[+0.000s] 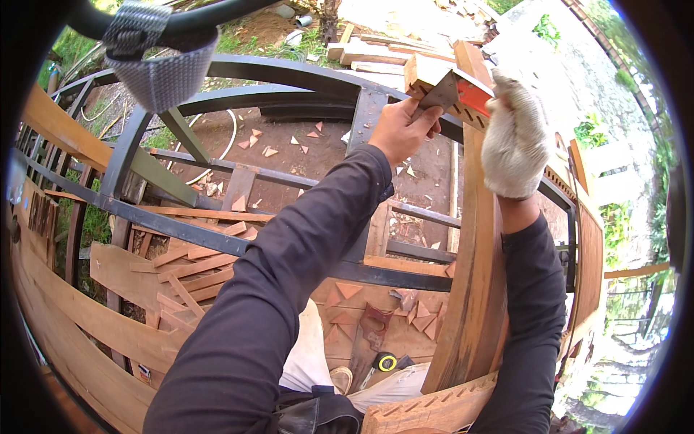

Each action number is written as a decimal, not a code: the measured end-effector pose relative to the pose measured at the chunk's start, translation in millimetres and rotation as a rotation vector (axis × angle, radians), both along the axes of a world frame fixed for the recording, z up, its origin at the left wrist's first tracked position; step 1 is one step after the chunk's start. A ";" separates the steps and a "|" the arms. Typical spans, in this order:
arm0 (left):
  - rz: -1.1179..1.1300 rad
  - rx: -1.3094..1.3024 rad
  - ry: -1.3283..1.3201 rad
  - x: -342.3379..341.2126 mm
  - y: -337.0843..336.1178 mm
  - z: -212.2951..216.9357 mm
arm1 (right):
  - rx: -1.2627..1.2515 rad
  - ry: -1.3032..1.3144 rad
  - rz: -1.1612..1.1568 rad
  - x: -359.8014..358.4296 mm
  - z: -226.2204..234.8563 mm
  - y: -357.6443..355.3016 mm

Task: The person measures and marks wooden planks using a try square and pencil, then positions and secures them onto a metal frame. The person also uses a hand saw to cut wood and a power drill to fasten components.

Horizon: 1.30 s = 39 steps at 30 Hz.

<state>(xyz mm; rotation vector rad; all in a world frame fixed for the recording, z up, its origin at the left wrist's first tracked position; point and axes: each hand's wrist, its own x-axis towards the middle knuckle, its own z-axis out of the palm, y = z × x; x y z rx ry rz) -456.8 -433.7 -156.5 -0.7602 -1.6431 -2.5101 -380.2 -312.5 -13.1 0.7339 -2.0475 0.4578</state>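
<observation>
A flat grey metal square (442, 92) with a red edge lies against the top of a tall reddish plank (473, 275). The bare left hand (405, 130) pinches its blade between closed fingers (426, 119); the right hand (515, 141), in a knitted white glove, grips the plank's edge beside it. A curved dark steel frame (289, 72) and triangular offcuts (269, 150) lie behind.

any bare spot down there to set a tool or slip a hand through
Bare dirt lies past the dark metal frame, with only a few wood offcuts. Open gaps run between the frame bars. It is crowded near the tape measure, among triangular scraps, and at the plank, where the left hand and gloved right hand work.
</observation>
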 end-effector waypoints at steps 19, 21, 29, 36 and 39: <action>-0.269 0.119 -0.175 4.8 2.1 10.0 | 0.246 -0.006 -0.218 -21.8 -12.6 40.9; -0.381 0.131 -0.249 4.3 -1.7 14.7 | 0.271 0.020 -0.233 -21.7 -10.5 44.7; -1.018 0.185 -0.363 3.6 -31.3 47.7 | 0.174 -0.060 -0.184 -18.2 -7.1 51.6; -0.715 -0.092 -0.450 -22.1 -50.0 18.2 | 0.180 0.118 -0.302 -17.4 -3.8 51.4; -0.544 -0.189 -0.356 -11.3 -30.8 24.0 | 0.128 0.128 -0.371 -17.2 -1.7 71.2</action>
